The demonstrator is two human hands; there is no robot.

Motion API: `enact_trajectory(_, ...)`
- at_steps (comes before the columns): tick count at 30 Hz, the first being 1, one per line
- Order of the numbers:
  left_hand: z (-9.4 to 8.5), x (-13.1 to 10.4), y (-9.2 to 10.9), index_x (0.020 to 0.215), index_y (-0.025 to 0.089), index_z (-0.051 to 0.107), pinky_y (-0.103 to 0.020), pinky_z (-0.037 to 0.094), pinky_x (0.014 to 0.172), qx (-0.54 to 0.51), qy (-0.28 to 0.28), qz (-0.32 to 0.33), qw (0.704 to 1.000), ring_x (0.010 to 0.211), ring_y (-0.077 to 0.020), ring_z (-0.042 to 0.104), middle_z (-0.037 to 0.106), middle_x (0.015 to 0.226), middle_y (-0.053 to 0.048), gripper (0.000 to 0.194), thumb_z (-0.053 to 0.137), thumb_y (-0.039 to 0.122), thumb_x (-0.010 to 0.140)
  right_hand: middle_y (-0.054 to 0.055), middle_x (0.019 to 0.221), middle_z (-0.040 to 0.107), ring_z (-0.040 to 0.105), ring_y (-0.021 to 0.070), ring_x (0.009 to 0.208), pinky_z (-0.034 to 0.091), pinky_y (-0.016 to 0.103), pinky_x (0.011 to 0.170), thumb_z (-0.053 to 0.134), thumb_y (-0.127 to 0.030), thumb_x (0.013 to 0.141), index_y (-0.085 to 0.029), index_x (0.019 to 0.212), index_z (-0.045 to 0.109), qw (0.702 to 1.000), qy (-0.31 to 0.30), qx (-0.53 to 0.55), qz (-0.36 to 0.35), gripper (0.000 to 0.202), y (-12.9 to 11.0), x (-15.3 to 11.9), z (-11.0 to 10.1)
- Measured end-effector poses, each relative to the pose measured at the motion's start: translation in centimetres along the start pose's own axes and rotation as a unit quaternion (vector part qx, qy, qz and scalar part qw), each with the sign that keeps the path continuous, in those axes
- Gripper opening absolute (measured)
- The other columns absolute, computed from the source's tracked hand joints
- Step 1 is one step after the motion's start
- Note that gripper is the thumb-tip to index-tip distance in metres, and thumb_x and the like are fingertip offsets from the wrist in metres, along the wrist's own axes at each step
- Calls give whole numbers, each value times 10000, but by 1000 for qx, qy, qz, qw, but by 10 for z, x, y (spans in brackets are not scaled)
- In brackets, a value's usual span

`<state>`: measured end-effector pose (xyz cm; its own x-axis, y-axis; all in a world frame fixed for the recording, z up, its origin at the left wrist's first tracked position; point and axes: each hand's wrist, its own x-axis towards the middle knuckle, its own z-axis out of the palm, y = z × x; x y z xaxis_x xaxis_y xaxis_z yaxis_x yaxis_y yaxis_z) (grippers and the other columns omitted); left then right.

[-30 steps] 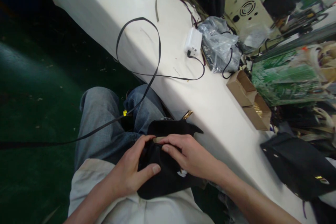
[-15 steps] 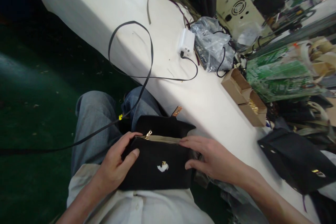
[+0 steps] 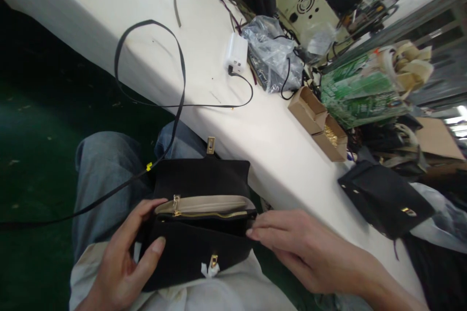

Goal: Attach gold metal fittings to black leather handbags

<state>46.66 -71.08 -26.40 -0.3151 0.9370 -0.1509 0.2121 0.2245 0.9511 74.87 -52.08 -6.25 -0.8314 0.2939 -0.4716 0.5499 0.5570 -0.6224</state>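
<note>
A small black handbag (image 3: 193,245) rests on my lap with its flap (image 3: 200,177) folded back, away from me. On the flap's edge is a gold metal plate (image 3: 210,146). The bag's mouth gapes, showing a beige lining and a gold zipper (image 3: 211,215) with its pull at the left end. A gold turn lock (image 3: 213,260) with a scrap of white wrapping sits on the front panel. My left hand (image 3: 133,252) grips the bag's left side, thumb on the front. My right hand (image 3: 288,243) pinches the top right corner, fingertips partly hidden.
A white table (image 3: 266,136) runs diagonally beyond my knees. On it are a white power adapter (image 3: 236,53) with a looped black cable (image 3: 182,73), a clear plastic bag (image 3: 272,53), small cardboard boxes (image 3: 330,138) and another black bag (image 3: 386,197).
The handbag has tipped and its mouth has opened wider, showing more lining and zipper. My right hand has moved from the front panel to the right corner. The camera view has shifted.
</note>
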Motion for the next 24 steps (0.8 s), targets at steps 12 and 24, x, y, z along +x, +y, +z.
enact_trajectory(12,7,-14,5,1436,314,634,-496,478,1288,34,16,29,999,1512,-333,573,689,1487,-56,378,572,355,1065,74,1270,735,716,210,984,559,327,832,604,-114,1021,-242,1225,772,986,81,-89,119,294,15,31,2)
enact_trajectory(24,-5,-11,22,1553,341,558,-470,434,1321,96,-33,161,982,1395,-291,666,726,1475,-44,571,650,275,994,105,1058,678,621,225,829,358,374,626,657,-78,897,-186,910,766,949,-106,-279,101,153,29,56,-1)
